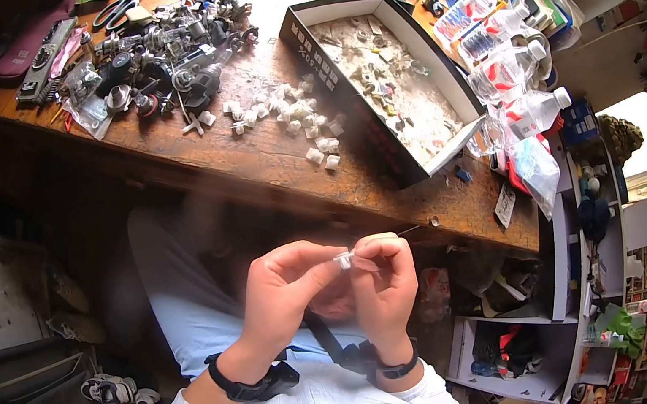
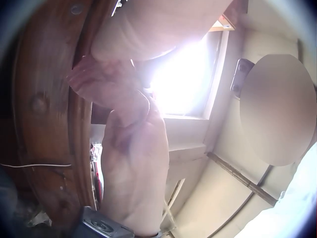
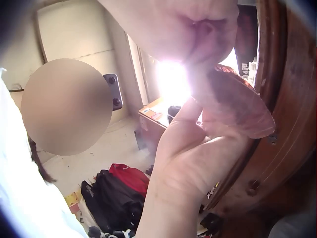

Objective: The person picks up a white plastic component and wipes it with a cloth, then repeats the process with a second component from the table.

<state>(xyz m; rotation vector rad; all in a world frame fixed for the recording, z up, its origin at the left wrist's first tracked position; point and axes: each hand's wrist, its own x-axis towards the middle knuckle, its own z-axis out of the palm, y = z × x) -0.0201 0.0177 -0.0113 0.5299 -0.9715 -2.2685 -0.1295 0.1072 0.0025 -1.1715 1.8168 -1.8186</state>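
Fingertips of the left hand [image 1: 290, 283] and right hand [image 1: 385, 276] pinch a small white part [image 1: 343, 261] just below frame centre; similar parts [image 1: 292, 113] lie on the desk [image 1: 256, 159], upper centre.

Glaring window [image 2: 183, 82], fisheye bending, dark corners

Left fingers [image 1: 306, 250] pinching, right fingers [image 1: 382, 243] pinching close beside, forearms [image 1: 209, 397] extended forward

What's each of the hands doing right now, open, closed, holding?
Left hand: closed, pinching a small white piece.
Right hand: closed, fingertips pinching at the same piece's other side.
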